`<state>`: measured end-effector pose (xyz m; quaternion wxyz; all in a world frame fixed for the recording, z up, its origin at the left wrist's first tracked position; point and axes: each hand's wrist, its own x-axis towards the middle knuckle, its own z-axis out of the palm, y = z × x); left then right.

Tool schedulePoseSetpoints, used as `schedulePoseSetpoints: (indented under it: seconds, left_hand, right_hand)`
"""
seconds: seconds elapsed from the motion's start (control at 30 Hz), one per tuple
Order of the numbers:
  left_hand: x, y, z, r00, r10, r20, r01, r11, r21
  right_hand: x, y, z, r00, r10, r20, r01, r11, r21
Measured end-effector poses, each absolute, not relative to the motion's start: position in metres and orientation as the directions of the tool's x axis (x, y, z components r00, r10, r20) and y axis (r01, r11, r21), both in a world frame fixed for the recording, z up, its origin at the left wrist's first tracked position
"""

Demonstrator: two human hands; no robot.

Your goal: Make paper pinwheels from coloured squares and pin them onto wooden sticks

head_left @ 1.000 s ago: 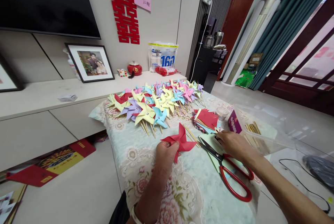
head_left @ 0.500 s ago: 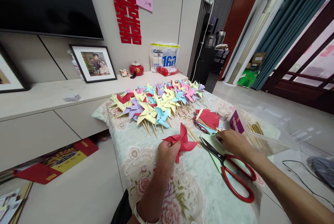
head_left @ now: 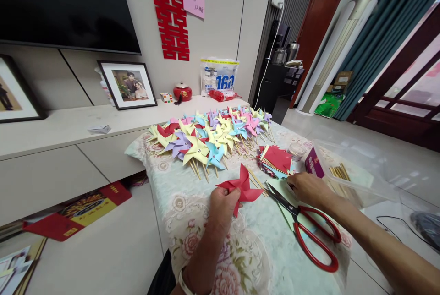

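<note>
My left hand [head_left: 225, 203] pinches a folded red paper pinwheel [head_left: 244, 188] at its middle, with its points spread out above the tablecloth. My right hand [head_left: 307, 188] reaches down beside the stack of coloured paper pieces [head_left: 275, 160]. Its fingers are curled together; whatever lies between them is hidden. Just left of that hand lie big scissors [head_left: 292, 210] with red handles, blades apart, on top of pale green paper [head_left: 284, 210]. A few thin wooden sticks [head_left: 256, 179] rest between the pinwheel and the paper stack.
Several finished pinwheels on sticks [head_left: 195, 150] cover the table's far side. A clear plastic box [head_left: 371, 189] holding sticks stands at the right, near a small round clear container [head_left: 297, 149]. Behind runs a white cabinet [head_left: 130, 121] with a framed photo [head_left: 129, 85].
The view has shifted a little, so everything sits slightly right and lower. Both hands stay in nearly the same places, the left still holding the red pinwheel.
</note>
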<state>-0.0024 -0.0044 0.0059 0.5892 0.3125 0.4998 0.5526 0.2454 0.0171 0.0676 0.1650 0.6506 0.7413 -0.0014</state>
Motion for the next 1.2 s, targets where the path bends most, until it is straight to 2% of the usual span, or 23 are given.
schedulePoseSetpoints:
  seconds: [0.43,0.7,1.03,1.2]
  left_hand:
    - [-0.002,-0.004,-0.001,-0.105,0.968,-0.229,-0.336,0.182,0.924]
    - [-0.001,-0.003,-0.002,-0.110,0.962,-0.249,-0.331,0.201,0.922]
    - [-0.002,-0.002,-0.003,-0.094,0.966,-0.242,-0.308,0.203,0.930]
    - [-0.002,-0.002,-0.003,-0.091,0.966,-0.242,-0.301,0.205,0.931]
  right_hand:
    - [0.260,0.019,0.065,-0.209,0.955,-0.212,0.956,0.245,0.162]
    - [0.265,0.016,0.070,-0.187,0.965,-0.184,0.972,0.210,0.110]
    - [0.275,0.018,0.082,-0.244,0.924,-0.296,0.968,0.249,-0.021]
    - [0.281,0.014,0.083,-0.301,0.888,-0.348,0.951,0.308,-0.036]
